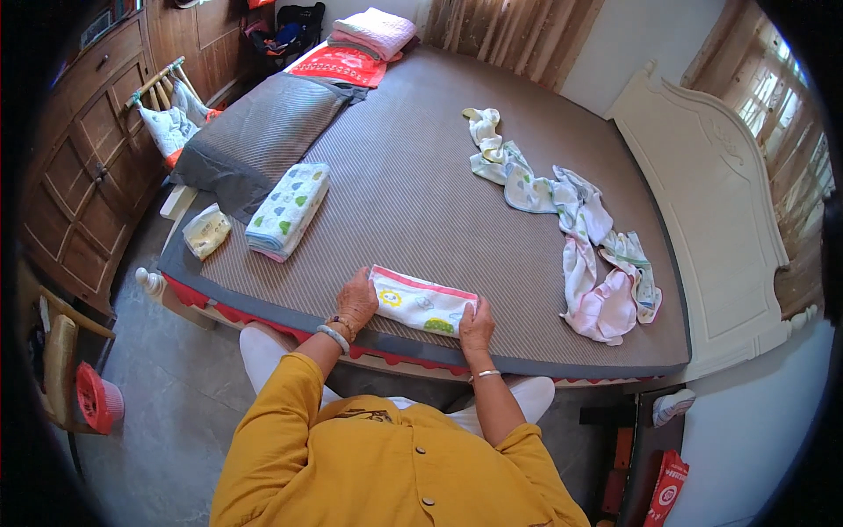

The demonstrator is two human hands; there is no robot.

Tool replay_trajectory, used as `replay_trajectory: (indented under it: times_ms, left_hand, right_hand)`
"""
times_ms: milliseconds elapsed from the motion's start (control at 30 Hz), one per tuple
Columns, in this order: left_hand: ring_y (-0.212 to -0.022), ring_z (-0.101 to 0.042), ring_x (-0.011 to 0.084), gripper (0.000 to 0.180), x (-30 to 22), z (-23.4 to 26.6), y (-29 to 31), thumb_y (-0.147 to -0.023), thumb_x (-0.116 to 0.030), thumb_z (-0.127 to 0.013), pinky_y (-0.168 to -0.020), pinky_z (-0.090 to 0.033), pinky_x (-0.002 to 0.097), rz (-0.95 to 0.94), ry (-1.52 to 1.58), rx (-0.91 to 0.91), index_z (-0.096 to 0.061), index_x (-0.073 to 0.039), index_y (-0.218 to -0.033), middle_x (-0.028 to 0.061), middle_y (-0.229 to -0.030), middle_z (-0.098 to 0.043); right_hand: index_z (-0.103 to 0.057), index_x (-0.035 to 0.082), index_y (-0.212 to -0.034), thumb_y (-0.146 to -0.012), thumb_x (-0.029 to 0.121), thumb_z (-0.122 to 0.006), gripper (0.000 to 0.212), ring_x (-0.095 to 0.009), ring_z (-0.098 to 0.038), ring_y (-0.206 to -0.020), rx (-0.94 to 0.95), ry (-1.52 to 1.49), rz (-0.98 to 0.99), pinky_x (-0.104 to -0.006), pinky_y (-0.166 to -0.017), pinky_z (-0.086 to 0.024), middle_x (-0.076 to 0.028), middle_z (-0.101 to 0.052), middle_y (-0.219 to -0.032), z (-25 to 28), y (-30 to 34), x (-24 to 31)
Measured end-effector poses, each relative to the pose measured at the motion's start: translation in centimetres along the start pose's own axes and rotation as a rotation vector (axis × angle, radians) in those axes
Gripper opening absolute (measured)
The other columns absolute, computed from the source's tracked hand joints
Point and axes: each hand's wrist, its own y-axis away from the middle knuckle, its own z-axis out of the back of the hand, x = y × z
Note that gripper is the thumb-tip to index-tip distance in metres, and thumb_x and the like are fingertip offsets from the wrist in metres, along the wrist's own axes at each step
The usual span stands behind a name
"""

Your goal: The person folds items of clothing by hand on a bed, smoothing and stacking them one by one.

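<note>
A small white towel (pixel 423 301) with a pink border, a yellow sun and a green shape lies folded into a long rectangle at the bed's near edge. My left hand (pixel 357 299) grips its left end, and my right hand (pixel 476 328) grips the right end. Farther left, a folded stack of white cloths (pixel 290 209) with green and blue shapes rests on the bed. To the right, several crumpled cloths (pixel 527 188) in white, green and pink trail across the mat, with a pink one (pixel 608 303) nearest me.
A grey striped mat (pixel 413 167) covers the bed. At its left edge sits a soft yellow-and-white packet (pixel 207 231). Folded grey bedding (pixel 263 127) lies behind it, and pink bedding (pixel 376 32) at the far end. The cream headboard (pixel 702 167) stands right; a red bin (pixel 99 398) is on the floor left.
</note>
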Motion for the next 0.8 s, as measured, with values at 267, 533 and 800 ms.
replay_trajectory:
  times_ms: [267, 533, 800]
  left_hand:
    - [-0.094, -0.066, 0.0410, 0.039, 1.0, -0.4, -0.2, -0.093, -0.013, -0.053, -0.080, -0.054, 0.0482, -0.114, -0.071, -0.061, -0.053, -0.004, -0.131, 0.0223, -0.112, -0.065]
    - [-0.096, -0.066, 0.0413, 0.048, -0.6, 0.9, -0.4, -0.091, -0.018, -0.057, -0.083, -0.053, 0.0500, -0.003, -0.138, 0.194, -0.046, -0.004, -0.136, 0.0225, -0.106, -0.066]
    - [-0.096, -0.065, 0.0403, 0.051, 0.4, -0.4, -0.3, -0.090, -0.015, -0.057, -0.081, -0.054, 0.0484, -0.196, 0.036, -0.101, -0.048, -0.010, -0.141, 0.0189, -0.113, -0.065]
  right_hand:
    - [-0.051, 0.003, -0.131, -0.093, 0.019, -0.056, 0.042, -0.048, -0.065, -0.079, 0.042, 0.166, 0.089, -0.0535, -0.070, -0.051, -0.028, -0.067, -0.088, -0.6, -0.2, -1.4]
    - [-0.049, 0.004, -0.134, -0.093, 0.021, -0.057, 0.045, -0.049, -0.064, -0.082, 0.110, 0.192, 0.050, -0.0547, -0.071, -0.051, -0.030, -0.066, -0.092, 0.0, 0.7, -1.9]
    - [-0.052, -0.001, -0.132, -0.093, 0.021, -0.056, 0.045, -0.048, -0.064, -0.089, 0.070, 0.106, 0.089, -0.0519, -0.075, -0.051, -0.031, -0.065, -0.102, 0.3, 0.4, -0.9]
